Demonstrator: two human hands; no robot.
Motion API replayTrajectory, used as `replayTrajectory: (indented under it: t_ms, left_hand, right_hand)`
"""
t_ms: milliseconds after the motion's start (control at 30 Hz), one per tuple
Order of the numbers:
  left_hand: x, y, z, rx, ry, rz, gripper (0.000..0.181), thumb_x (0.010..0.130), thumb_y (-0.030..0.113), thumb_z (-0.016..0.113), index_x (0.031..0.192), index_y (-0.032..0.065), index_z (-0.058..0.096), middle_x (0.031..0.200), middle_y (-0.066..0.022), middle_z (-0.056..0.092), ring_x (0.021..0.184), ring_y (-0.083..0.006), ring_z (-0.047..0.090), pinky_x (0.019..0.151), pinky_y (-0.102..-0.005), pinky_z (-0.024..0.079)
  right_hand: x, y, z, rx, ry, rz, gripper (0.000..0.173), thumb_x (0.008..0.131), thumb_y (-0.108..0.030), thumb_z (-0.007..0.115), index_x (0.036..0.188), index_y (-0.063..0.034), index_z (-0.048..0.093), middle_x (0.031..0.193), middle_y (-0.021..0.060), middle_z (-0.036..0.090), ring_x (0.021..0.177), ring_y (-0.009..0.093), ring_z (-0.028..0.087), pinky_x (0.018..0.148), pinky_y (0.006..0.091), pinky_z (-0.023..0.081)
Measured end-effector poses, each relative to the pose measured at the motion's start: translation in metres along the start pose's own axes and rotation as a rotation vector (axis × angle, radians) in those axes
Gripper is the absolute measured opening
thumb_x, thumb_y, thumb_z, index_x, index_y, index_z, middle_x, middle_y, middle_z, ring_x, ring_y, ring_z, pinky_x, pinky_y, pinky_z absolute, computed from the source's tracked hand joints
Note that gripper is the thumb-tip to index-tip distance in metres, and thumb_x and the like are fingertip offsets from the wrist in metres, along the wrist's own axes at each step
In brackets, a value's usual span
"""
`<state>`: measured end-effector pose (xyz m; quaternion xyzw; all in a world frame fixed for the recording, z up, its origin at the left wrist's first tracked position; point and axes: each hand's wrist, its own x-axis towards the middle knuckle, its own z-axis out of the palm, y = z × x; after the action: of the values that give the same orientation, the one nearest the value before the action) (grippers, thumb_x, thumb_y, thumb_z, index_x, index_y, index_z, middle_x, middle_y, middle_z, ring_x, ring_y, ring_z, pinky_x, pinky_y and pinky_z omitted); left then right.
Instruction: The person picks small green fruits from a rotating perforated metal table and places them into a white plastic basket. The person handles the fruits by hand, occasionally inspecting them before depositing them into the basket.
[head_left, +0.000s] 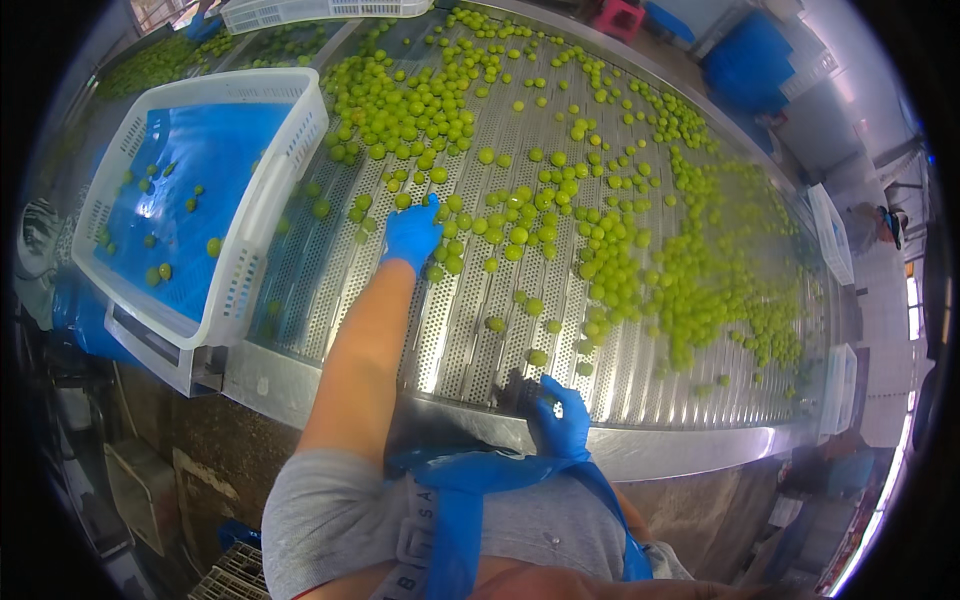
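Observation:
Many small round green fruits (420, 112) lie on a perforated, slatted metal conveyor (457, 330). My left hand (412, 234), in a blue glove, reaches out over the slats on the left, one finger extended beside a few fruits; its palm side is hidden. Near the conveyor's front metal edge is my right hand (564, 420), also blue-gloved, with curved fingers and a small bright gap between them. Whether either hand holds a fruit is not clear. A white plastic crate (319, 112) with a blue base and several fruits stands to the left of my left hand.
Another white crate (330, 7) is at the far upper left, near a co-worker's blue-gloved hand (202, 28). White trays (831, 232) stand beyond the conveyor's right end. A red stool (619, 19) and stacked blue containers (750, 60) are behind the far metal rail.

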<state>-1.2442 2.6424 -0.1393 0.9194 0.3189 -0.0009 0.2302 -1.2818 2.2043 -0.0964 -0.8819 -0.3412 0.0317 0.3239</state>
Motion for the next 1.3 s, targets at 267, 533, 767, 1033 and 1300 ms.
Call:
replayTrajectory:
  t_ms: [267,533,767,1033,1300]
  left_hand:
    - [-0.011,-0.003,0.003,-0.284,0.067,-0.060,0.053,0.100,0.048,0.048,0.139,0.0122,0.058,0.119,-0.0229,0.068,0.104,-0.0351,0.068,0.096,-0.0490,0.049]
    - [-0.078,0.011,-0.055,-1.578,-0.034,0.043,0.054,0.108,0.046,0.038,0.134,0.0043,0.063,0.126,-0.0082,0.066,0.109,-0.0177,0.063,0.102,-0.0335,0.047]
    - [-0.109,0.006,-0.089,-1.709,0.052,0.278,0.059,0.110,0.045,0.033,0.139,-0.0014,0.053,0.146,-0.0167,0.053,0.128,-0.0294,0.055,0.114,-0.0422,0.042]
    - [-0.137,-0.003,-0.125,-1.761,0.124,0.553,0.053,0.105,0.041,0.051,0.138,-0.0007,0.052,0.149,-0.0205,0.047,0.135,-0.0319,0.050,0.118,-0.0455,0.039]
    - [-0.160,-0.015,-0.151,-1.859,0.088,0.650,0.067,0.099,0.048,0.061,0.142,-0.0015,0.048,0.140,-0.0161,0.056,0.124,-0.0268,0.060,0.113,-0.0444,0.044]
  right_hand:
    - [-0.007,0.007,0.030,0.216,0.065,0.086,0.040,0.087,-0.015,0.076,0.126,-0.0111,0.068,0.098,0.0127,0.070,0.088,0.029,0.068,0.080,0.0401,0.054]
    - [0.006,-0.046,0.021,0.083,0.043,-0.013,0.039,0.086,-0.016,0.077,0.124,-0.0117,0.069,0.096,0.0119,0.067,0.088,0.028,0.066,0.079,0.0383,0.053]
    - [0.002,-0.041,0.041,0.016,0.081,-0.103,0.036,0.089,-0.019,0.074,0.124,-0.0110,0.069,0.096,0.0114,0.066,0.086,0.026,0.065,0.078,0.0367,0.053]
    - [0.003,-0.050,0.057,0.258,0.033,0.058,0.037,0.089,-0.018,0.074,0.125,-0.0105,0.069,0.103,0.0110,0.068,0.092,0.024,0.066,0.082,0.0355,0.052]
    - [0.007,-0.074,0.065,0.183,0.088,-0.064,0.035,0.090,-0.019,0.075,0.123,-0.0108,0.070,0.099,0.0093,0.068,0.090,0.022,0.065,0.078,0.0324,0.053]
